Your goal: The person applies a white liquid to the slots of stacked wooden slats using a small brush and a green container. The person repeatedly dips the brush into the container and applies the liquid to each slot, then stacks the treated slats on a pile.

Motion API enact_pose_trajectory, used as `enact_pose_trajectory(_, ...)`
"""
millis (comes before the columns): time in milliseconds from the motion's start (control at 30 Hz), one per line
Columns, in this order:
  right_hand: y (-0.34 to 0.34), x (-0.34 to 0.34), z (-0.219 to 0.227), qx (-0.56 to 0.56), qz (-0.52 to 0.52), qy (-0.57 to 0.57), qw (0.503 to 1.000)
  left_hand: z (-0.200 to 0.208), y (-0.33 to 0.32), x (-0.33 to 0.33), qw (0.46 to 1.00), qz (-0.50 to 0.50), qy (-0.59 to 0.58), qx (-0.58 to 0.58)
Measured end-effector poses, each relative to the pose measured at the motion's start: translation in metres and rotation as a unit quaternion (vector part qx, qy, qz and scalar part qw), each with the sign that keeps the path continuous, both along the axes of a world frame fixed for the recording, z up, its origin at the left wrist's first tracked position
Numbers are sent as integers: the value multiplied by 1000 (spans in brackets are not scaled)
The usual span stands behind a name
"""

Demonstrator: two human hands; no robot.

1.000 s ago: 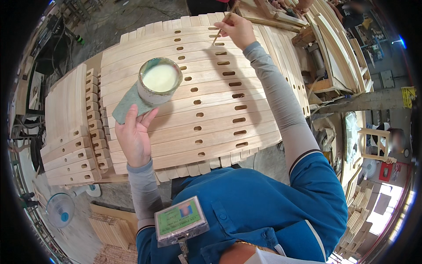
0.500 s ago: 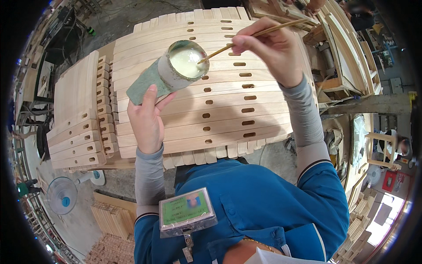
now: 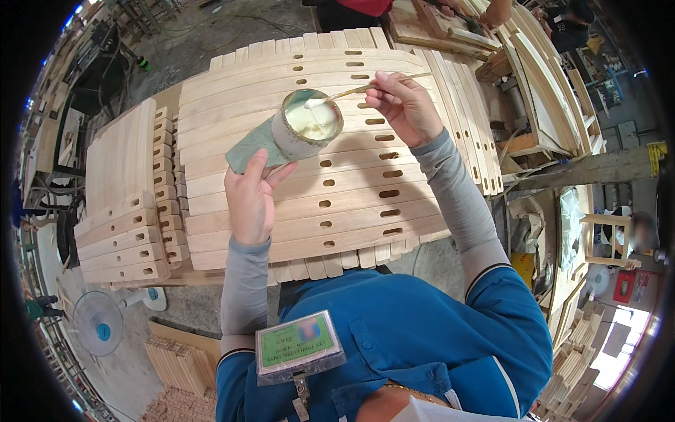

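Observation:
My left hand [image 3: 249,204] grips the flat green handle [image 3: 253,146] of a round cup [image 3: 294,144] with a crusted grey outside. The cup is tilted toward me, and pale creamy glue-like liquid [image 3: 304,128] shows inside. Between the fingertips of my right hand [image 3: 408,109] is a thin wooden stick [image 3: 357,89]. Its lower end is coated white and hangs over the liquid, with a strand trailing down from it. Beneath both hands lie rows of pale wooden slats [image 3: 260,218] with oval slots cut in them.
More slotted boards [image 3: 119,228] are stacked at the left. A fan [image 3: 98,325] stands on the floor at lower left. Timber pieces [image 3: 555,84] fill a rack at the right. Another person in a red top [image 3: 369,5] is beyond the slats' far edge.
The stick's end has come up out of the liquid, now coated white. My right hand has moved left and nearer me; the cup has shifted slightly right and nearer.

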State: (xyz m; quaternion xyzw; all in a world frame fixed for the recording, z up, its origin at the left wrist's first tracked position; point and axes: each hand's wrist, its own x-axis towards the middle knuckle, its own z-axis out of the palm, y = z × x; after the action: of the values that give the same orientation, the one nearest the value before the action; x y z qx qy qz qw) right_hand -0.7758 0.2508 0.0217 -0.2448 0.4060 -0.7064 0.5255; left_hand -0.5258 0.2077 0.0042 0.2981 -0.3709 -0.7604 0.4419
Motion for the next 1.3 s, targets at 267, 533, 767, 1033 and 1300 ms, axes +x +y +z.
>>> enact_pose_trajectory(267,-53,-72,-6,-32,-176,261,949,-9,-25,13,999,46,9,26)
enact_pose_trajectory(533,-104,-85,-32,21,-165,415,894,-9,-33,34,996,86,3,24)
enact_pose_trajectory(767,-118,-80,-37,22,-202,743,638,-10,-35,38,992,118,-17,28)
enact_pose_trajectory(1033,-118,-85,-29,29,-99,739,665,-14,-38,37,994,103,-16,24)
enact_pose_trajectory(1300,-124,-74,-34,35,-95,550,829,-8,-37,26,996,87,-14,12)
